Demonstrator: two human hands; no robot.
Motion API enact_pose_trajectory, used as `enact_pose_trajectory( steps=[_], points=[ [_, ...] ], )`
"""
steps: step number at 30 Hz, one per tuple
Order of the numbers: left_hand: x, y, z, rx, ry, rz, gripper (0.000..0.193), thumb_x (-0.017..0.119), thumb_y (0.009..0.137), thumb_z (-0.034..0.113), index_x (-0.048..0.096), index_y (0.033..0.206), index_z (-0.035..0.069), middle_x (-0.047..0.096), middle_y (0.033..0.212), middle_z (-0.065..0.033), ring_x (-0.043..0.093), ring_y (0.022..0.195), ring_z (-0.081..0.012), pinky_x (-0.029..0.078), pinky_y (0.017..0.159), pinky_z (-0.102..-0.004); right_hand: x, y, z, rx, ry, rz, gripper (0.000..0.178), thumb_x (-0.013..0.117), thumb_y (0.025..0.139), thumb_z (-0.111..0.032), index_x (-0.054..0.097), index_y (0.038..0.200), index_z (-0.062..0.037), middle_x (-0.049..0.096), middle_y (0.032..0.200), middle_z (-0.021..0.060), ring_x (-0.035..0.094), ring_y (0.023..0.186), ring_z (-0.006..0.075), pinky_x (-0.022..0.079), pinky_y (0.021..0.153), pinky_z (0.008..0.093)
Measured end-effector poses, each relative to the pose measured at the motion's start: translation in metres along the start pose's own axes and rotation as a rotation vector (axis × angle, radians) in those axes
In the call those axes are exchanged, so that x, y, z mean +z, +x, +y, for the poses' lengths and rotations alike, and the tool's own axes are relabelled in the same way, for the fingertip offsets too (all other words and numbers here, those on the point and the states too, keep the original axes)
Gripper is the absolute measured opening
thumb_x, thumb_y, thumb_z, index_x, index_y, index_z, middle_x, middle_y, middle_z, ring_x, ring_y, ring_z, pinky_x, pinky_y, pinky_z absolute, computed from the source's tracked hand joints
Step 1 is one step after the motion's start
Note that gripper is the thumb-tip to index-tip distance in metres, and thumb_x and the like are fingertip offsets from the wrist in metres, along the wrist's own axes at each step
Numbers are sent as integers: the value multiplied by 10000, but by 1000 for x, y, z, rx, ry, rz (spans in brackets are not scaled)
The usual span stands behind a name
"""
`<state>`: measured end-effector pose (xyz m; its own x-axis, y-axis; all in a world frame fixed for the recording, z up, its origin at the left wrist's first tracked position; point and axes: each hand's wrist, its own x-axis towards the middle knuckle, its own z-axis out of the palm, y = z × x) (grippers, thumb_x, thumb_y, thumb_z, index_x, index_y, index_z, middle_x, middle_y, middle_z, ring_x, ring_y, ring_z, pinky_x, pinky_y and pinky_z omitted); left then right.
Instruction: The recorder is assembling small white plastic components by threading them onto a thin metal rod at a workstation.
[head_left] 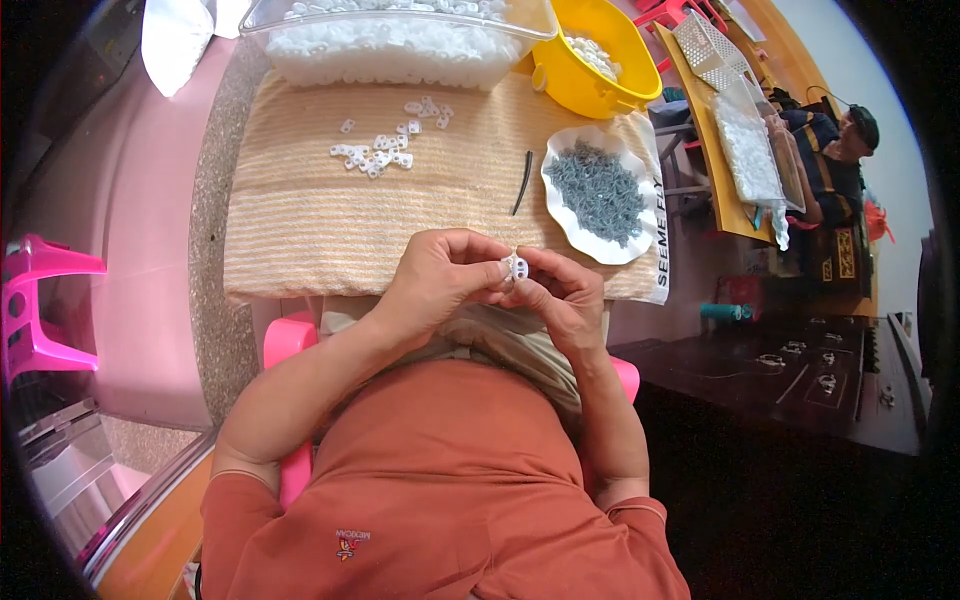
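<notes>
Just in front of the near edge of the striped cloth, my two hands meet at a small white plastic piece with dark holes (519, 268). My left hand (437, 277) pinches it from the left between thumb and fingers. From the right, the thumb and fingers of my right hand (562, 297) close on the same piece. Something small and pale shows by the left fingertips, too small to make out. Similar white plastic pieces (379, 158) lie loose beyond my left hand. A thin black stick (522, 183) rests on the cloth beyond my right hand, beside a white wavy-rimmed plate (592, 250) of small grey-blue parts.
A clear tub (400, 50) full of white pieces stands at the far edge, next to a yellow basin (565, 75) with more inside. Pink stools (45, 300) stand at the left. At the far right, another person (830, 150) sits by a wooden table (705, 150).
</notes>
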<state>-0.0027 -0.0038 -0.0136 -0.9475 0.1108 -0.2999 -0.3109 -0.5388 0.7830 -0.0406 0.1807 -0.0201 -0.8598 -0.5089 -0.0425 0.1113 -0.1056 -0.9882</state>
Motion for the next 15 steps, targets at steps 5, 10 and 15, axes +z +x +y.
enact_pose_trajectory(
  steps=[5, 10, 15],
  points=[
    [-1, 1, 1, -32, 11, 2, 179, 660, 851, 47, 647, 1011, -29, 670, 924, -89, 648, 803, -139, 549, 717, -253, 2, 0, -5, 42, -2, 8, 335, 629, 881, -17, 553, 1199, 59, 669, 940, 143, 677, 792, 206, 578, 710, 299],
    [-3, 2, -1, -39, -14, -15, 182, 660, 849, 45, 647, 1014, -31, 671, 923, -93, 649, 801, -142, 549, 712, -251, 3, 2, -9, 65, 12, 4, 321, 621, 886, -15, 553, 1190, 65, 670, 939, 139, 679, 795, 203, 577, 711, 296],
    [-3, 1, -1, -35, 9, -9, 187, 660, 851, 54, 646, 1018, -30, 670, 924, -92, 650, 799, -142, 550, 717, -250, 7, 0, -13, 75, 13, 22, 244, 604, 889, -21, 597, 1120, 55, 673, 950, 96, 664, 827, 148, 537, 748, 260]
  ],
)
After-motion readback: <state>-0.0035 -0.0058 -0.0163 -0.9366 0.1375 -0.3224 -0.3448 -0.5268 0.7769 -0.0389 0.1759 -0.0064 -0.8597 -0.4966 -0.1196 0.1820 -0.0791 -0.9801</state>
